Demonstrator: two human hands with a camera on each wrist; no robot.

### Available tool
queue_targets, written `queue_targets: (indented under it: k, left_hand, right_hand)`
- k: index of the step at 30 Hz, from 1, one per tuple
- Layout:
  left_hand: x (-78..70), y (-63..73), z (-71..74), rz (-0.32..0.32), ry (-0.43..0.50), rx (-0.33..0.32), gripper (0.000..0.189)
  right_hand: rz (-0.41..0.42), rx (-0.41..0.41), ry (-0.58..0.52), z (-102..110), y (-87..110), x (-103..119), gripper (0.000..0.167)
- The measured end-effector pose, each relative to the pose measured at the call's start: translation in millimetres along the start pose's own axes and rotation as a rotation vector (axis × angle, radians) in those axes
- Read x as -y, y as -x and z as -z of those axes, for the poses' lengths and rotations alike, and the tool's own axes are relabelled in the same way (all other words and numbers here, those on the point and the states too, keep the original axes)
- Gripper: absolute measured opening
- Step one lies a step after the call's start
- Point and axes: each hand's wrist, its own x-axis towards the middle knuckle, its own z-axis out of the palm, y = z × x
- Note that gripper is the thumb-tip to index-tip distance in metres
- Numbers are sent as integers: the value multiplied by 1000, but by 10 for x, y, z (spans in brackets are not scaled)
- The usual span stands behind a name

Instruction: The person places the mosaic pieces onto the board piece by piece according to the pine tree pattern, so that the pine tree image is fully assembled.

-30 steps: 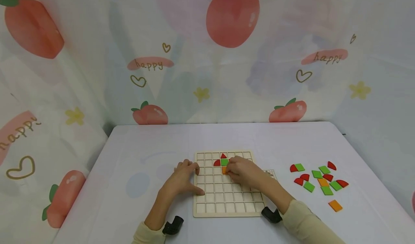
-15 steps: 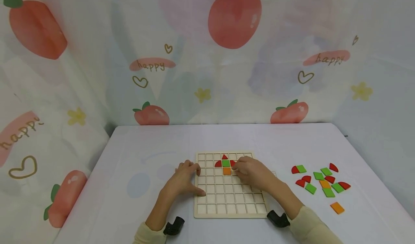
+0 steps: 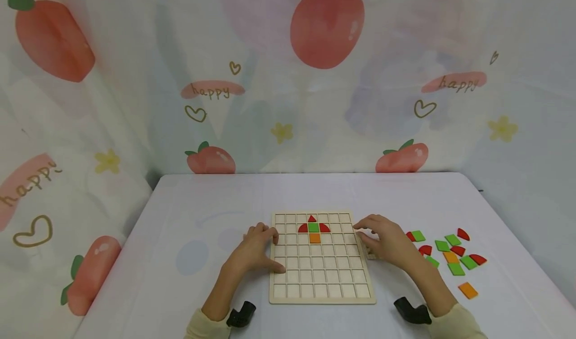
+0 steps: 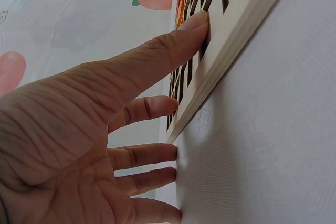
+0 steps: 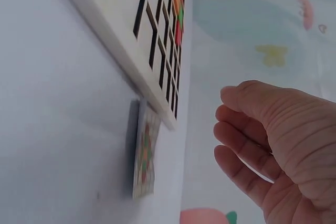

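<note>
A pale wooden grid board (image 3: 321, 293) lies on the table. Set in its upper cells are a red triangle (image 3: 312, 219), a green square (image 3: 313, 227), an orange square (image 3: 315, 238) and two red quarter-circle tiles (image 3: 324, 228). At the board's left edge my left hand (image 3: 253, 249) rests with fingers spread; its thumb (image 4: 195, 21) touches the top face. My right hand (image 3: 388, 240) hovers by the right edge, fingers loosely bent and nothing between them. Below it a small patterned card (image 5: 145, 156) lies against the board's side, mostly covered in the head view.
Loose tiles are scattered to the right: several green pieces (image 3: 456, 269), several red quarter-circles (image 3: 463, 234) and two orange ones (image 3: 468, 290). The right forearm overlaps some of them. A printed cloth backdrop (image 3: 315, 114) stands behind the white table (image 3: 216, 194).
My right hand has let go of a red quarter-circle beside the green square and moved right, off the board. The left hand has stayed at the board's left edge.
</note>
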Motion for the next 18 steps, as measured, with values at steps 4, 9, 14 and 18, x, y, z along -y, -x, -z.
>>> queue_targets:
  k: [4,9,14,18]
  left_hand:
    - [-16,6,3,6,7,3,55]
    - [-28,16,14,5,11,7,55]
    - [-23,20,17,2,4,5,56]
    - [-19,16,10,3,6,8,55]
  right_hand:
    - [13,-58,3,102,93,-85,22]
    - [-35,-92,46,201,214,-202,21]
    - [-93,-113,79,297,330,-320,21]
    - [-180,-76,82,384,424,-409,23]
